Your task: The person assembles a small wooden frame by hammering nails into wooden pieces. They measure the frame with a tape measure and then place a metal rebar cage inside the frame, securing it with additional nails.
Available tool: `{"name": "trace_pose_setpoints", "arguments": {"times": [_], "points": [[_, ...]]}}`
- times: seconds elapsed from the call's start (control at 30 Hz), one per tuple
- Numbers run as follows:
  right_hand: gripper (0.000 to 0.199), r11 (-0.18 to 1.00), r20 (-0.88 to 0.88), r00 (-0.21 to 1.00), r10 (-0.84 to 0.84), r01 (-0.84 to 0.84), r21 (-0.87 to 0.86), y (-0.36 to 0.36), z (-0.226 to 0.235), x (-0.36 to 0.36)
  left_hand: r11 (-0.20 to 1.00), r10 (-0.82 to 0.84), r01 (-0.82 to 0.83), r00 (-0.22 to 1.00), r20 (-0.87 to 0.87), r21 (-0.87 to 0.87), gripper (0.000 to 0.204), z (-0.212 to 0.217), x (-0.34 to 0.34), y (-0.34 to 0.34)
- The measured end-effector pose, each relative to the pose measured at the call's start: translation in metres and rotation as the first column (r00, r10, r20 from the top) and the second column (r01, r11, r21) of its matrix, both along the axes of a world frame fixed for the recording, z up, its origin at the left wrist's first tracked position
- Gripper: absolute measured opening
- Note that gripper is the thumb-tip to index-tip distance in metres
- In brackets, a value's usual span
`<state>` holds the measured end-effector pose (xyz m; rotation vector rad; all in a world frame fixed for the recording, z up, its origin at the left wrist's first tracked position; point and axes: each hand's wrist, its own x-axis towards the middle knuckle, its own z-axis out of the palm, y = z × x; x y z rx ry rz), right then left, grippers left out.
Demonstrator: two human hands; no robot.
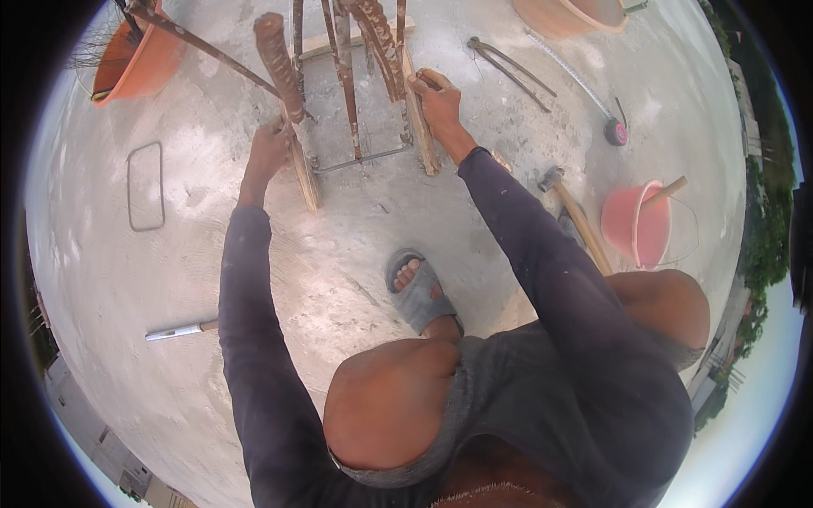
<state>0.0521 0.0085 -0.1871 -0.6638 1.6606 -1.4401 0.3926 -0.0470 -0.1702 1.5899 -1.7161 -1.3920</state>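
Several rusty rebars rise from the concrete at top centre, with a thin metal tie bent across their near side. On their left stands a narrow wooden board, and my left hand has its fingers closed at its upper edge. Opposite it is another wooden board, which my right hand pinches near the top, thumb and fingers bent over it. A farther wooden strip lies behind the bars. Parts of my fingertips are hidden against the wood.
To the right lie pincers, a tape measure pulled out, a hammer and a pink bucket. Orange tubs stand at the far left and far right. A loose wire stirrup and a metal-ended tool are at left.
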Motion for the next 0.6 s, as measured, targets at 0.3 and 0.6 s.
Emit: {"name": "trace_pose_setpoints", "arguments": {"times": [0.3, 0.6], "points": [[0.056, 1.0, -0.008, 1.0, -0.03, 0.03, -0.003, 0.001, -0.005, 0.001, 0.995, -0.002, -0.002, 0.999, 0.041, 0.1, 0.04, -0.005, 0.002, -0.009], [0.055, 0.999, -0.024, 1.0, -0.004, 0.005, 0.042, 0.003, 0.005, 0.005, 0.987, -0.079, 0.087, 0.995, 0.068, -0.138, 0.038, -0.013, 0.006, -0.006]]}}
